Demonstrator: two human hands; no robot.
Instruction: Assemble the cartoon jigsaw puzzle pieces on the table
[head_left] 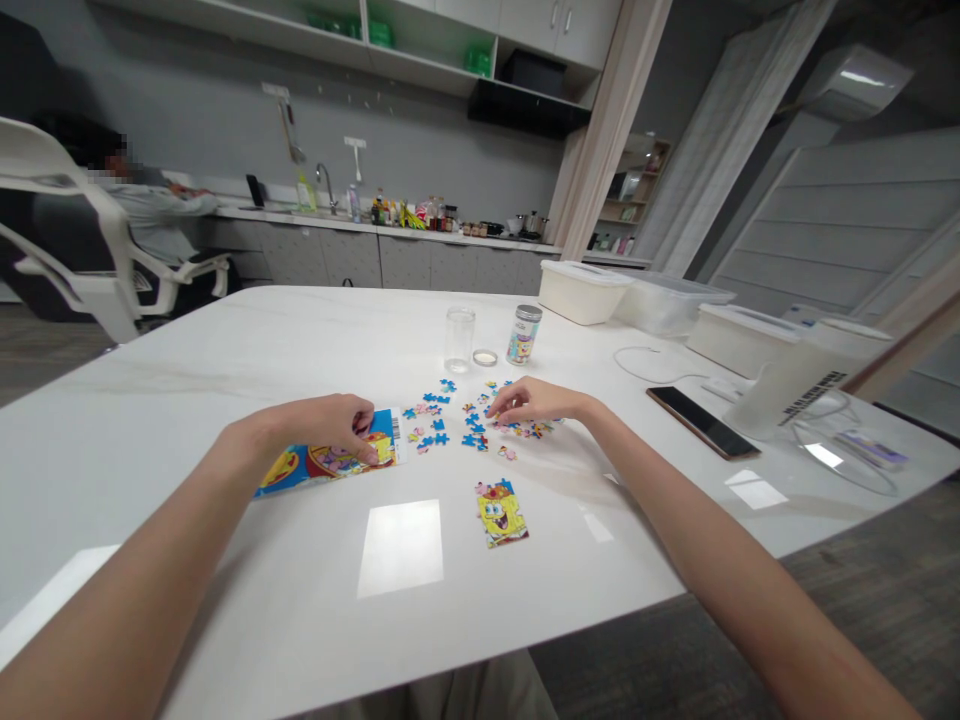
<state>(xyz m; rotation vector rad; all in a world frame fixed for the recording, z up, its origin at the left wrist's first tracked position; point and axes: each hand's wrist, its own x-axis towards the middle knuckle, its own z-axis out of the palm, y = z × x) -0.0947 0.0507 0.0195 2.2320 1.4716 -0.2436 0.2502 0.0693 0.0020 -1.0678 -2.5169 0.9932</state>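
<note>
My left hand (341,428) rests on a colourful printed picture card (384,428), fingers curled and thumb apart from them. The hand and wrist cover part of this card. Over the loose jigsaw pieces (475,424), my right hand (534,402) has its fingers bent down and close together at the tips. Whether a piece is between those fingertips is too small to tell. Nearer to me lies a joined section of puzzle (502,513) with a yellow cartoon face. More loose pieces (433,439) lie between the card and my right hand.
Beyond the pieces stand a clear jar (459,340), a round lid (485,358) and a printed tin (523,335). To the right are a phone (703,422), a white cable, a pale pitcher (806,385) and white storage boxes (583,292). A person sits at the far left.
</note>
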